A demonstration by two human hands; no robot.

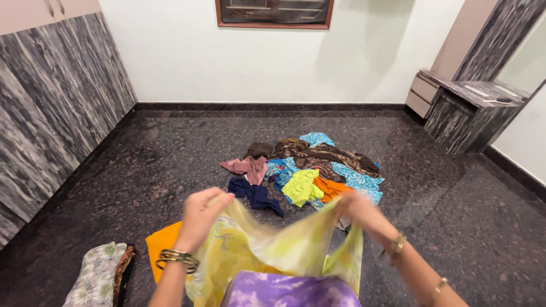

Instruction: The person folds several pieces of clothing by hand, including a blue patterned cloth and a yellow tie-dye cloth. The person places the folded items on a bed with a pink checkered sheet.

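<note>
A thin yellow-green printed cloth (284,244) is stretched between my two hands, low in the head view and blurred by motion. My left hand (200,215), with dark bangles on the wrist, grips its left top edge. My right hand (355,207), with a watch and a bangle on the arm, grips its right top edge. The cloth sags in the middle and hangs down over a purple and white garment (290,290) at the bottom edge. An orange cloth (162,244) lies flat on the floor under my left hand.
A heap of mixed clothes (310,167) lies on the dark speckled floor ahead: brown, blue patterned, lime, orange, pink, navy. A folded floral cloth stack (99,276) sits bottom left. Grey marbled cupboards (51,113) line the left wall; a low marbled unit (466,105) stands at right.
</note>
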